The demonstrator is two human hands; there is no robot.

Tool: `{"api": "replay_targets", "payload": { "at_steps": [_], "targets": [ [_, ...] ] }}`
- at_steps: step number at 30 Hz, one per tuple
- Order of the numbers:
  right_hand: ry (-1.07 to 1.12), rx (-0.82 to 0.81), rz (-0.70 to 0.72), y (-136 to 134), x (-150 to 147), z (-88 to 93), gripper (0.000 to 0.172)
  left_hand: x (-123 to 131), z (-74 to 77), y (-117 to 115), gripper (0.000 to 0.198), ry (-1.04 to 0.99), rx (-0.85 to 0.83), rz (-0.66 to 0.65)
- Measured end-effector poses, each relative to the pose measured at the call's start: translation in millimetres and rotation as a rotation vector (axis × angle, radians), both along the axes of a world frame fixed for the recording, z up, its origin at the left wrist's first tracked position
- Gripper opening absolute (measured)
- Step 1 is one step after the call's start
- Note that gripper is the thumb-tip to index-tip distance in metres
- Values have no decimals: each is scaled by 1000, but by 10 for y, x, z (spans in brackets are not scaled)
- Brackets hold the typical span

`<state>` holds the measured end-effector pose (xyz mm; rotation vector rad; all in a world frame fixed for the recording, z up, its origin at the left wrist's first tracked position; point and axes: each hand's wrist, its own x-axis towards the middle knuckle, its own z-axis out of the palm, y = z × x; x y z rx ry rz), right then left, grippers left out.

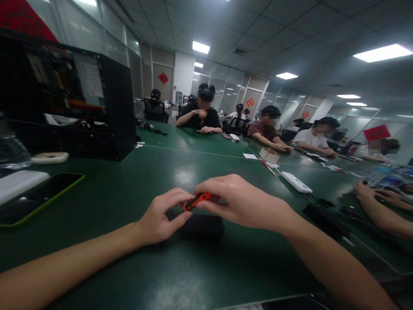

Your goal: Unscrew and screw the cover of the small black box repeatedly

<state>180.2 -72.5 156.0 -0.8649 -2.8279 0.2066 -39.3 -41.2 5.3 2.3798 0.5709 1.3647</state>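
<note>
Between my two hands is a small orange-and-black object (pixel 197 200); it looks like a folding tool, but its exact kind is not clear. My left hand (pixel 158 218) pinches its left end between thumb and fingers. From the other side, my right hand (pixel 243 200) grips its right end, thumb below and fingers curled over the top. Just under the hands, a dark box-like case (pixel 204 228) rests on the green table (pixel 129 275). The right fingers partly cover the object.
An open black computer case (pixel 121 107) stands at the left, behind a green-edged phone (pixel 48 199) and a white device (pixel 22 184). To the right lie a white power bank (pixel 296 182), a small cardboard box (pixel 269 155) and a black block (pixel 325 219). A co-worker's forearm (pixel 383 215) is farther right.
</note>
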Motion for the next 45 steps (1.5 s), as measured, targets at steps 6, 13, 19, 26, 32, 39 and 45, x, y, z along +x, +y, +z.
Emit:
{"api": "replay_targets", "payload": {
  "at_steps": [6,13,19,26,32,39,45],
  "targets": [
    [-117,151,-125,-133,187,556,26,24,19,11,62,378,-275,-82],
    [-239,174,-152,-146,297,626,25,65,81,38,43,417,-371,-32],
    [-204,121,-112,-85,124,631,22,44,62,68,46,407,-448,-52],
    [-258,69,-90,15,2,553,18,46,59,67,46,393,-517,-29],
    [-247,40,-88,84,28,567,22,48,86,48,42,388,-521,-13],
    [-232,28,-82,130,100,589,23,44,75,50,43,402,-496,-1],
    [-211,41,-91,153,134,583,23,47,77,56,44,405,-486,8]
  ]
}}
